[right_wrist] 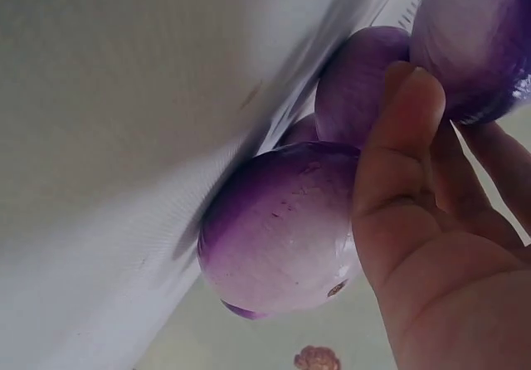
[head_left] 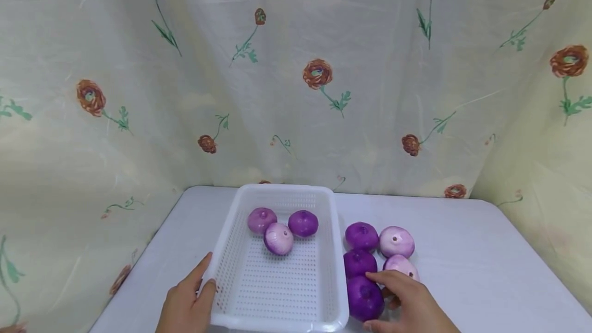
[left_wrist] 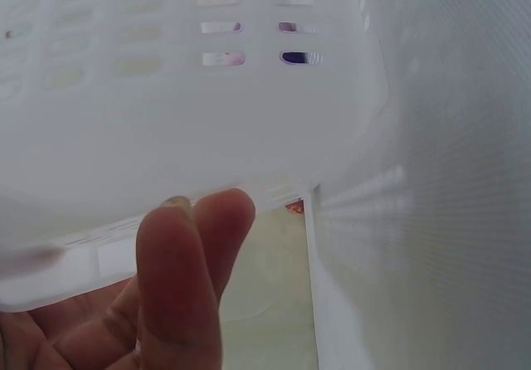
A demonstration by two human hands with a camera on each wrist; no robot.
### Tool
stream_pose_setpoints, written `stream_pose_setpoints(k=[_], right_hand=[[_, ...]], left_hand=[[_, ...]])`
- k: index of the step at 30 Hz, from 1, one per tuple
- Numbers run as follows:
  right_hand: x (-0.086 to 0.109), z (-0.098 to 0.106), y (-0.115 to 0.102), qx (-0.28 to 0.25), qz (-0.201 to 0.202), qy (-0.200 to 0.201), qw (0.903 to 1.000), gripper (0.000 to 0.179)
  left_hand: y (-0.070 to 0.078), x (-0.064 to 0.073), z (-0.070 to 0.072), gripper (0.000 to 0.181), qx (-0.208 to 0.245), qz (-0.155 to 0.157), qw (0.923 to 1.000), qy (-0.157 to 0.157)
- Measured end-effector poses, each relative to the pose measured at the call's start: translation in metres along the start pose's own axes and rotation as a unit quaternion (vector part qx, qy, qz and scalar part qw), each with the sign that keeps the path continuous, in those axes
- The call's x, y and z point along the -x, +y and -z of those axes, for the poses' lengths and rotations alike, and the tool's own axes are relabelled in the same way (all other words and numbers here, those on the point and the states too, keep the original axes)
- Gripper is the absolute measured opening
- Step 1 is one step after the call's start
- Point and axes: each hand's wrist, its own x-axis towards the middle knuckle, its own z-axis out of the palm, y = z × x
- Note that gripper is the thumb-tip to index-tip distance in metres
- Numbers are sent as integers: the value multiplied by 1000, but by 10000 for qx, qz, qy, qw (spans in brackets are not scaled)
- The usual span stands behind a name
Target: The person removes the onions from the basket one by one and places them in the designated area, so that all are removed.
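Note:
A white perforated plastic basket (head_left: 282,281) holds three purple onions, among them a pale one (head_left: 278,239). At its near left side is my left hand (head_left: 188,297); thumb and finger pinch the basket's rim (left_wrist: 50,283) in the left wrist view. Right of the basket, my right hand (head_left: 407,299) has its thumb and fingers around the nearest dark purple onion (head_left: 364,298), which sits against the basket wall. The right wrist view shows that onion (right_wrist: 473,38) between thumb and fingers, with a paler onion (right_wrist: 286,229) beside the thumb.
Behind the held onion are more onions: two dark ones (head_left: 359,263) along the basket side and two pale ones (head_left: 396,242) to their right. All lie on a white-covered table (head_left: 472,261). Flowered cloth (head_left: 370,117) hangs behind and at both sides.

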Motion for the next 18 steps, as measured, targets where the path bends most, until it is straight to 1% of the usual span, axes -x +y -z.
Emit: stream_pose_setpoints(k=[6, 8, 13, 18], right_hand=[[1, -3, 4, 94, 381, 137, 9991, 78], [1, -3, 4, 145, 410, 138, 9990, 78], [1, -1, 4, 247, 266, 7, 9993, 81], [2, -2, 8, 375, 492, 51, 9981, 82]], left_hand=[[-3, -2, 0, 54, -91, -157, 9998, 55], [-3, -1, 0, 54, -108, -171, 9998, 77], [-3, -1, 0, 55, -130, -77, 9999, 38], [-1, -1, -1, 55, -107, -23, 9999, -1]])
